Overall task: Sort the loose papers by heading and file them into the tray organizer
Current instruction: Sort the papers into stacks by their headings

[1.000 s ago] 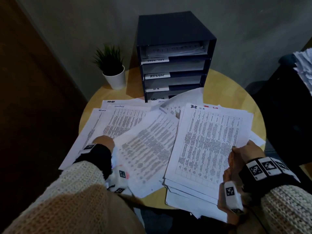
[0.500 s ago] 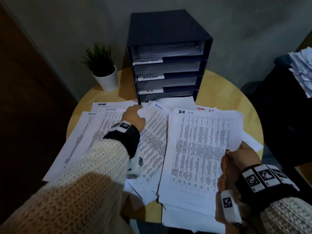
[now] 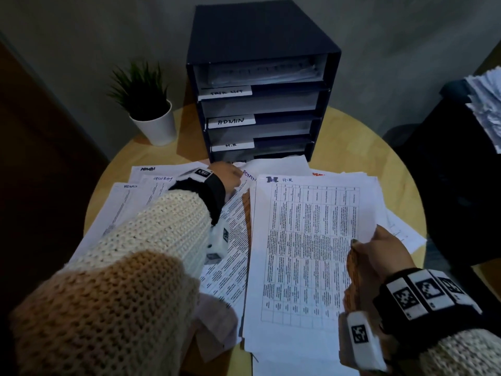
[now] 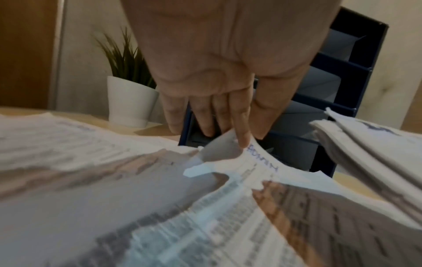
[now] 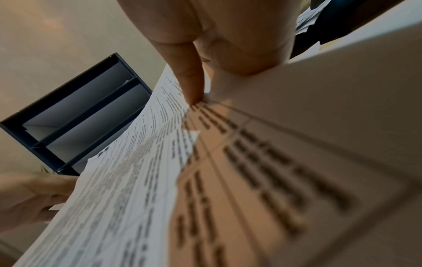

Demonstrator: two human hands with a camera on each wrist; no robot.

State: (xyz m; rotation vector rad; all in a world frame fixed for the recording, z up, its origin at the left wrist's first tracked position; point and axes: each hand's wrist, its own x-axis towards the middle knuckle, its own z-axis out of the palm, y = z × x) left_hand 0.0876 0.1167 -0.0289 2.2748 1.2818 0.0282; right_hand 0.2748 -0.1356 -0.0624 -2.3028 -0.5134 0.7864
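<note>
The dark blue tray organizer [image 3: 260,85] stands at the back of the round table, with shelf labels ADMIN [image 3: 231,121] and H.R [image 3: 231,145]; its top shelf holds papers. Loose printed sheets cover the table in front. My left hand [image 3: 226,176] reaches to the top edge of a sheet headed ADMIN [image 4: 262,159], just before the organizer's lowest shelf. Its fingers are straight, and one fingertip [image 4: 242,142] touches the sheet's curled-up corner. My right hand [image 3: 379,248] pinches the right edge of the stack headed H.R [image 3: 306,240], thumb [image 5: 189,81] on top and the other fingers hidden beneath.
A small plant in a white pot [image 3: 151,109] stands left of the organizer. Sheets headed SECURITY [image 3: 162,178] and ADMIN [image 3: 147,168] lie at the left. Bare wooden table [image 3: 352,137] shows right of the organizer. A paper pile [image 3: 485,104] sits on dark furniture at the far right.
My left hand has moved from the near left of the papers forward to the top of the ADMIN sheet by the organizer. My right hand keeps hold of the H.R stack.
</note>
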